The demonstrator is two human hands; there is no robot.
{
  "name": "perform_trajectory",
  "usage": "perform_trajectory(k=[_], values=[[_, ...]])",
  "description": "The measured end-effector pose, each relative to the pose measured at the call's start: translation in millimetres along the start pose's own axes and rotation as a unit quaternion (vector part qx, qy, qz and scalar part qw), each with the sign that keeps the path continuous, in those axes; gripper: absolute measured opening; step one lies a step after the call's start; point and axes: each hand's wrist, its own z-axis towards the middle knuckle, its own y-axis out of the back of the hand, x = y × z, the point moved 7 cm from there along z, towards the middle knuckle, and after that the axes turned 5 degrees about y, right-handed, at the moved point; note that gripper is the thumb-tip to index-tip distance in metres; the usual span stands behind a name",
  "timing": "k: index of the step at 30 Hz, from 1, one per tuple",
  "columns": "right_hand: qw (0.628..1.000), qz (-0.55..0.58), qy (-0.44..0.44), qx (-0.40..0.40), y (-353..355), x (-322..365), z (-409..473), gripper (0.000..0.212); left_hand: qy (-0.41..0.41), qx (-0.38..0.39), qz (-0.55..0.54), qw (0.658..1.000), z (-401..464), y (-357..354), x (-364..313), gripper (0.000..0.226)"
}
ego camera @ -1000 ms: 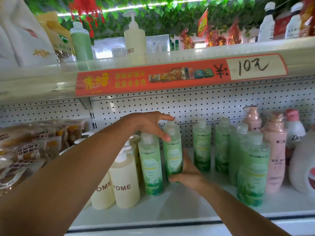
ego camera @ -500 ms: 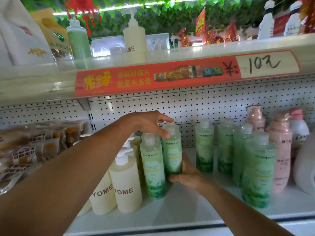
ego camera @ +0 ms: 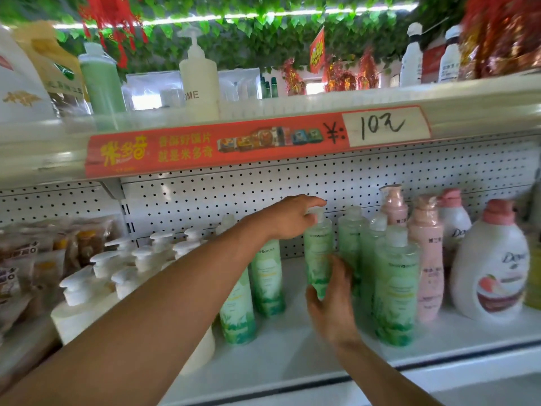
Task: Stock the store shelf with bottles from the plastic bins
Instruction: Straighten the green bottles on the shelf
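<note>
Shelf well stocked. Both hands on one green bottle: left hand grips cap, right hand cups base. Bins unseen.

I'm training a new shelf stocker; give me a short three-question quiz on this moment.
1. True or false: both hands are on the same green bottle.
2. Which part does the left hand touch? A) cap B) base C) label
3. Fill in: the handwritten price tag reads ___ yuan.

Key: 1 true; the right hand grips its lower body. 2 A. 3 10.
</note>
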Motion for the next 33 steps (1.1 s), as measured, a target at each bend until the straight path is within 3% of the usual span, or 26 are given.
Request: perform_trajectory(k=[3,7,16,24,28,33], values=[[0.999,0.001,-0.031,0.039,-7.7,-6.0,4.5,0.089,0.031,0.002,0.024,0.999,17.1,-16.3,-6.6,0.048],[0.994,0.010,-0.083,0.074,-15.6,-20.0,13.4,0.094,0.045,-0.056,0.021,0.997,25.1,-9.8,-4.6,0.042],[0.992,-0.034,-0.092,0.076,-10.7,-26.8,9.4,0.048,0.024,-0.056,0.012,0.998,1.1,2.7,3.0,0.032],[0.986,-0.011,-0.070,0.153,-1.0,-15.3,-18.6,0.049,-0.010,-0.095,-0.009,0.995,-51.4,14.6,1.1,0.013],[0.985,-0.013,-0.067,0.157,-3.1,-4.0,-30.2,0.053,-0.012,-0.094,0.009,0.995,-75.9,17.8,7.7,0.020],[0.985,0.010,-0.059,0.163,-16.7,10.7,-38.9,0.052,-0.009,-0.072,0.065,0.995,-103.1,23.1,32.2,0.046]])
